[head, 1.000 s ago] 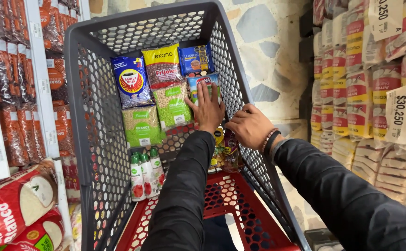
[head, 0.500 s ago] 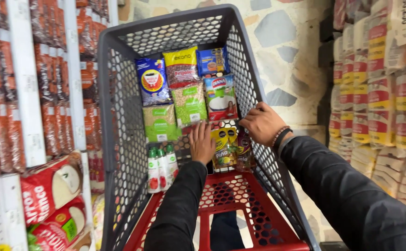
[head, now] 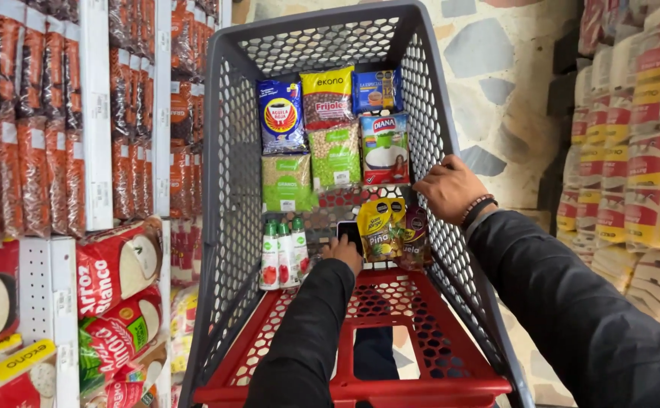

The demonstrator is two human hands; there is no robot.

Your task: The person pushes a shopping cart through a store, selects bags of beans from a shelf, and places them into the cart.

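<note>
Grey perforated matt plastic cart basket [head: 232, 151] with red plastic seat flap [head: 413, 340]; glossy plastic-film food packets [head: 334, 155]; smooth white plastic bottles [head: 283, 253]; matt black cloth sleeves [head: 572, 302].

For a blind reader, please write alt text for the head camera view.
A person's left hand holds a dark phone inside a grey shopping cart of packaged groceries, while the right hand rests on the cart's rim, between store shelves.

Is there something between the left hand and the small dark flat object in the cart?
Nothing visible. The left hand already touches the dark flat object, which lies between the three white bottles and the yellow pouch.
</note>
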